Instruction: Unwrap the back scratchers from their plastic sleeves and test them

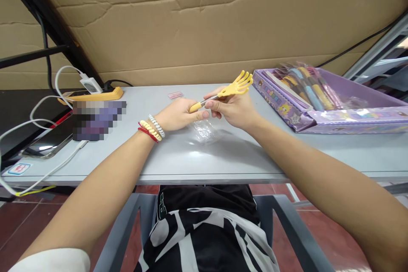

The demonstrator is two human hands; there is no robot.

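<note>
A yellow back scratcher (236,86) with a claw-shaped head and a metal shaft is held between my two hands above the table. My left hand (178,114) grips the yellow handle end, with the thumb along it. Around the metal shaft near the claw, my right hand (236,108) has its thumb and fingers closed. The claw points up and to the right. Crumpled clear plastic wrapping (204,131) lies on the table just beneath my hands. Behind my left hand is a small pink-and-white card (175,95).
A purple cardboard tray (360,116) at the right holds several wrapped back scratchers (314,87). On the left are a yellow power strip (113,93) with a white charger (91,83), white cables, and a phone (47,146). A cardboard wall (204,29) rises behind the grey table (223,157).
</note>
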